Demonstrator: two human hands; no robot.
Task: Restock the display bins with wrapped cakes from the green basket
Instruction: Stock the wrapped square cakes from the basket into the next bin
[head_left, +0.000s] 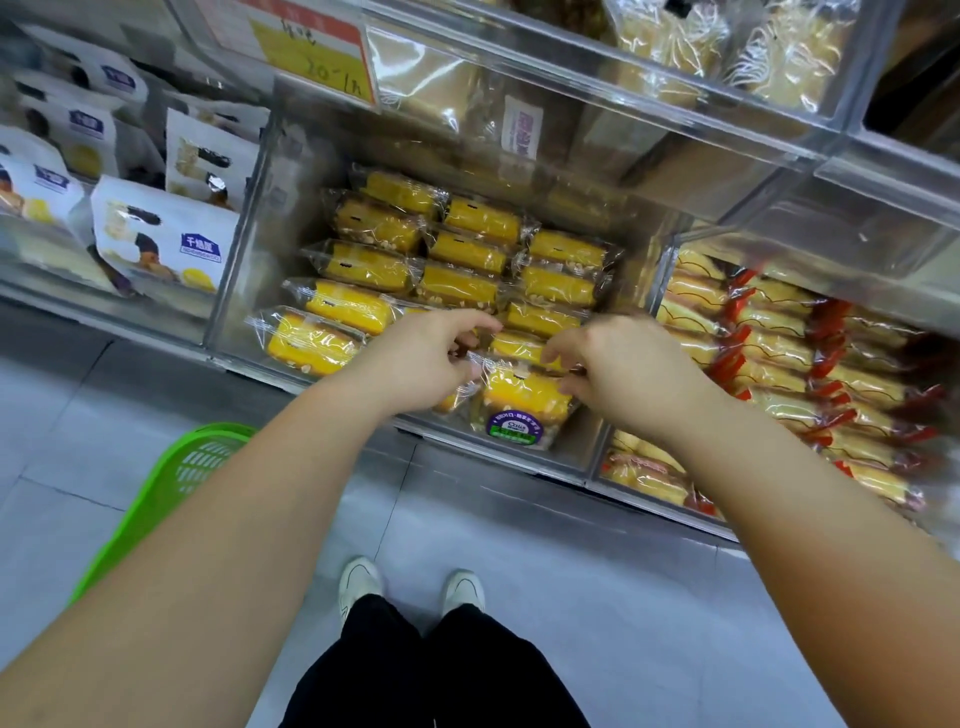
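Wrapped cake (524, 395), yellow w/ clear wrapper and a round purple sticker on its front, sits at the front edge of the middle clear bin (244, 249), approx. centre of view. Both hands are on it: left hand (421, 358) pinches the wrapper's left end btwn thumb and fingers, right hand (618, 364) pinches the right end, fingers curled down onto the plastic. Hands are apart, one at each end of the cake, each clamped on the wrapper.

Behind it the same bin holds more yellow cakes (457, 254) in approx. three rows, lying flat and overlapping front to back. Bin to the right (670, 291) holds paler cakes in red-edged wrappers (769, 332), packed in slanted rows. Bin to the left has white pouches (161, 239) w/ a blue logo, standing upright. Upper shelf bin (727, 98) holds more clear-wrapped pastries; a yellow and orange price tag (311, 52) hangs on its front, handwriting too blurred to read.

Green basket (166, 488) is on the grey tile floor at lower left, partly hidden by the left forearm; contents can't be seen. White shoes (358, 582) and black trousers (441, 670) show at bottom centre.
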